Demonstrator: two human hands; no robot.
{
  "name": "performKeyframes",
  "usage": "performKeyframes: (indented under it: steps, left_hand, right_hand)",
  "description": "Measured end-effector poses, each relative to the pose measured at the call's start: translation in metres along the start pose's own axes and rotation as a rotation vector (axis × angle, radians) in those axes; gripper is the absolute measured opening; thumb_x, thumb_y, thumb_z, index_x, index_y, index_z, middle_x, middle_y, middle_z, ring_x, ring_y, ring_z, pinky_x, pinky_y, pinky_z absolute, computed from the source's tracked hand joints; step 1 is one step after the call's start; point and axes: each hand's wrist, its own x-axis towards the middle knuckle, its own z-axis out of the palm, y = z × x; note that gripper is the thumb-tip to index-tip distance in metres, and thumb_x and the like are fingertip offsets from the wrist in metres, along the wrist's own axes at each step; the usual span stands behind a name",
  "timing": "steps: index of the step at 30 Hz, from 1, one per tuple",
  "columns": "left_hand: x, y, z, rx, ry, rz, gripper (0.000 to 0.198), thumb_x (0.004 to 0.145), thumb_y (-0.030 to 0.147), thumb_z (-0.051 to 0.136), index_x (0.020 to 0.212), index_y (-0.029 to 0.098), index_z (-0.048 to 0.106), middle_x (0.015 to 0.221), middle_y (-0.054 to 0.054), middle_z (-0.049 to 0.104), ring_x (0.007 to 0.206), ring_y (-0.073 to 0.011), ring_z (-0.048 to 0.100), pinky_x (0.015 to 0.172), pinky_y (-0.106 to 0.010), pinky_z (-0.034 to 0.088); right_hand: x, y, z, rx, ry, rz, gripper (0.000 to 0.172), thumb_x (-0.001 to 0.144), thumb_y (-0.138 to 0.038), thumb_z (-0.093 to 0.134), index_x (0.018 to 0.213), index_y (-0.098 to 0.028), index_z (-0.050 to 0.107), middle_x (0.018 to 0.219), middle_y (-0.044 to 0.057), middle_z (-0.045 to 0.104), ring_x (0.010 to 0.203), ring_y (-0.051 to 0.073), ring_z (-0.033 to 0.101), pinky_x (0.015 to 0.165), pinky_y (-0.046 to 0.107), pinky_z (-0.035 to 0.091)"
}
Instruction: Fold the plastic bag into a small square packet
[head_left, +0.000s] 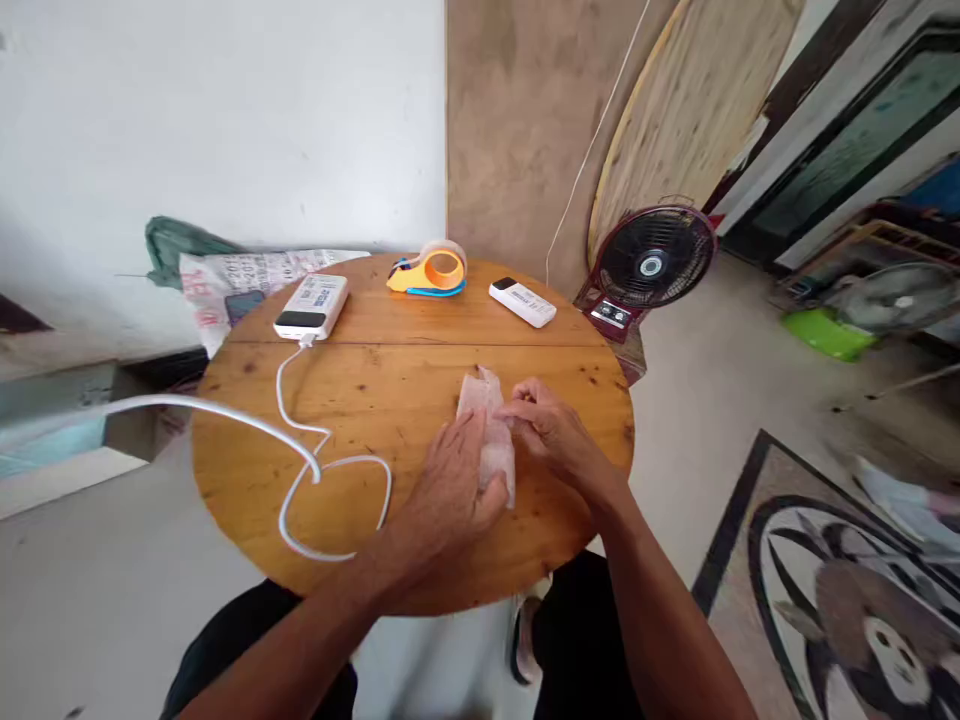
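A narrow piece of whitish, translucent wrap, which looks like bubble wrap [495, 455], lies folded on the round wooden table in front of me. Whether anything is inside it cannot be seen. My left hand [456, 470] rests over its left side, fingers stretched out flat and thumb near its lower end. From the right, my right hand [551, 425] reaches in with its fingers pinched together at the wrap's upper right edge. Its fingertips partly hide what they pinch.
Toward the back of the table [240, 450] stand a white power bank [313, 305], an orange tape dispenser [431, 272] and a second white device [523, 302]. A white cable [281, 385] loops over the left side. Beyond the right edge is a dark red fan [649, 262].
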Motion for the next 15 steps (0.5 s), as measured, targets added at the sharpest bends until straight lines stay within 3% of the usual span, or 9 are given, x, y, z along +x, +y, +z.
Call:
performKeyframes:
  steps: [6, 9, 12, 15]
  left_hand:
    - [0.006, -0.002, 0.002, -0.011, 0.007, 0.010, 0.061, 0.079, 0.025, 0.043, 0.135, 0.002, 0.038, 0.141, -0.025, 0.044, 0.133, -0.0354, 0.039, 0.109, -0.056, 0.033]
    - [0.004, -0.003, 0.004, -0.035, 0.013, -0.017, 0.066, 0.079, 0.026, 0.044, 0.139, 0.003, 0.032, 0.145, -0.025, 0.038, 0.136, -0.0343, 0.035, 0.111, -0.055, 0.031]
    - [0.001, -0.003, 0.006, -0.055, 0.019, -0.035, 0.067, 0.079, 0.024, 0.045, 0.140, 0.002, 0.031, 0.145, -0.024, 0.038, 0.137, -0.0332, 0.034, 0.112, -0.053, 0.029]
    - [0.001, -0.003, 0.007, -0.064, 0.036, -0.051, 0.066, 0.079, 0.025, 0.045, 0.139, 0.002, 0.032, 0.143, -0.024, 0.041, 0.136, -0.0342, 0.036, 0.111, -0.053, 0.031]
  right_hand:
    - [0.006, -0.001, 0.000, 0.039, 0.075, -0.001, 0.030, 0.090, -0.012, 0.045, 0.101, -0.023, 0.071, 0.109, 0.008, 0.054, 0.095, 0.017, 0.056, 0.082, 0.030, 0.046]
    - [0.003, -0.004, -0.008, 0.039, 0.073, -0.102, 0.039, 0.087, -0.005, 0.041, 0.105, -0.026, 0.070, 0.125, 0.008, 0.050, 0.102, 0.018, 0.056, 0.089, 0.035, 0.046]
    - [0.000, -0.007, -0.015, -0.036, 0.001, -0.190, 0.042, 0.086, -0.004, 0.043, 0.105, -0.029, 0.070, 0.147, 0.006, 0.036, 0.125, 0.024, 0.045, 0.101, 0.046, 0.038]
    - [-0.002, -0.010, -0.017, -0.116, -0.075, -0.173, 0.037, 0.088, -0.008, 0.045, 0.103, -0.029, 0.071, 0.153, 0.005, 0.029, 0.136, 0.028, 0.034, 0.104, 0.052, 0.033]
